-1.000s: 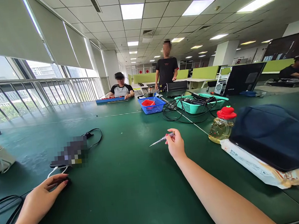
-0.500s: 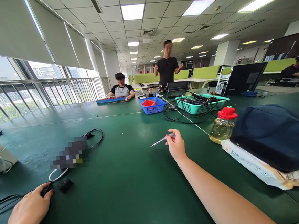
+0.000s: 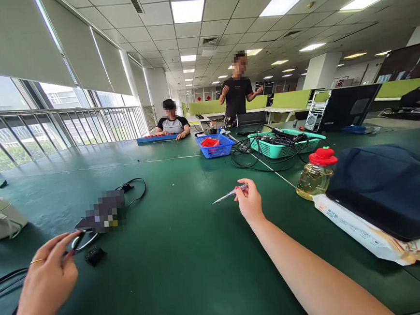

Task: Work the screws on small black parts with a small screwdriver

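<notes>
My right hand [image 3: 250, 203] is stretched out over the green table [image 3: 188, 256], closed on a slim clear-handled screwdriver [image 3: 229, 194] whose tip points left. My left hand [image 3: 48, 279] hovers low at the left, a ring on one finger. Its fingertips are drawn together in a pinch beside a white cable loop [image 3: 83, 241], and what they pinch I cannot make out. A small black block [image 3: 94, 255] lies just right of that hand. Beyond it are a pixelated flat device [image 3: 103, 213] and a black cable [image 3: 137, 191].
A bottle of yellow oil [image 3: 316, 174] with a red cap stands by a dark blue bag [image 3: 390, 187] lying on a printed packet [image 3: 361, 230]. A pale bag [image 3: 0, 218] sits far left. Farther back are a blue basket [image 3: 214, 148], a teal basket [image 3: 285, 145] with cables, and two people.
My left hand has left the small black block, pulled back left and lifted off the table with its fingers pinched. My right hand keeps the screwdriver almost still. The standing person raised both arms.
</notes>
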Demonstrator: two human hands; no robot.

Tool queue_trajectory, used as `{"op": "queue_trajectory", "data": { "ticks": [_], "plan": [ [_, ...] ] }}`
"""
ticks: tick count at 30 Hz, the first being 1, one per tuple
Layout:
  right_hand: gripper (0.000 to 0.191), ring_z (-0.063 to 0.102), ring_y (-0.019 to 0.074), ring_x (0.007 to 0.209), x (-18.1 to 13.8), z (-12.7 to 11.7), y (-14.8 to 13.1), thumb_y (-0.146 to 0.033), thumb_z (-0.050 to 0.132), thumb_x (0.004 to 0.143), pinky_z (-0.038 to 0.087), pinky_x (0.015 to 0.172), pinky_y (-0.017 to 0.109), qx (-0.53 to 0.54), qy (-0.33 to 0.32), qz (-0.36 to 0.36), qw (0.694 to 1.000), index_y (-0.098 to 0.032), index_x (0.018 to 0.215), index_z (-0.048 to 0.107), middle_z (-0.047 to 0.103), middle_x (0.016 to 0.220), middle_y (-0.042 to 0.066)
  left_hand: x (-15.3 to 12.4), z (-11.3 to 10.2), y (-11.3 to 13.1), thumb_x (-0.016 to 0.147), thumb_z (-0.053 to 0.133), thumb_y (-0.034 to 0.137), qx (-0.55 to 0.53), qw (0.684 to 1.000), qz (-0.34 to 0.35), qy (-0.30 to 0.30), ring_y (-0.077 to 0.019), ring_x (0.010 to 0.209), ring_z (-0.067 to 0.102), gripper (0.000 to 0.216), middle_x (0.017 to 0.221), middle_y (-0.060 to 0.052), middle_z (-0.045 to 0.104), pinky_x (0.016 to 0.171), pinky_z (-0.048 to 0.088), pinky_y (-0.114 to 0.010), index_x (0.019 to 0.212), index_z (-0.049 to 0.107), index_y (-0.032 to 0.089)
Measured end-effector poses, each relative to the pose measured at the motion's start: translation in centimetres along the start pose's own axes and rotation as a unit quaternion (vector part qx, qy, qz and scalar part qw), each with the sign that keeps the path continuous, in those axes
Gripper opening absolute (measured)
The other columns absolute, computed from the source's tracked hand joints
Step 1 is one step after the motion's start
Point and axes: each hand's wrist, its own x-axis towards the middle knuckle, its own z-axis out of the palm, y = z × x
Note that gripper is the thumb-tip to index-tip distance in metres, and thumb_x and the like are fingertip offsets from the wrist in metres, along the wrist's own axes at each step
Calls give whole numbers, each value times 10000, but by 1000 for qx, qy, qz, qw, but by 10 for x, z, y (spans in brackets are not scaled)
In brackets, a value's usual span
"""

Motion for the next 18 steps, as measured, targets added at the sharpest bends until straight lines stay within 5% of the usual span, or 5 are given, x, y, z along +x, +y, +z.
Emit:
{"op": "queue_trajectory", "data": {
  "ticks": [3, 6, 13, 18],
  "plan": [
    [335, 593, 176, 575, 0, 0, 0, -483, 583, 804, 485, 609, 327, 0, -1, 3, 1000, -233, 1026, 558, 630, 710, -19, 0, -5, 25, 849, 341, 336, -10, 995, 75, -67, -318, 1257, 568, 543, 1447, -124, 531, 1082, 460, -450, 1254, 675, 198],
    [341, 591, 173, 571, 0, 0, 0, -494, 586, 804, 482, 604, 323, 2, -1, 4, 1000, -236, 1025, 558, 625, 711, -22, 1, -1, 25, 835, 345, 351, -2, 989, 85, -118, -308, 1227, 605, 554, 1430, -93, 581, 1053, 492, -441, 1232, 708, 221],
    [336, 588, 168, 562, -1, -1, -2, -488, 590, 803, 478, 595, 317, 0, -1, 6, 1000, -234, 1021, 557, 626, 713, -23, -3, -5, 28, 830, 360, 446, 31, 992, 67, -101, -308, 1190, 632, 595, 1350, -64, 661, 1083, 463, -450, 1287, 676, 232],
    [312, 597, 170, 571, -1, -1, -3, -454, 580, 806, 481, 593, 316, -9, 3, 5, 1000, -231, 1025, 562, 633, 719, -19, -3, -11, 34, 812, 361, 452, 62, 988, 47, -131, -318, 1050, 684, 654, 1138, -128, 744, 946, 529, -421, 1339, 636, 179]
  ]
}}
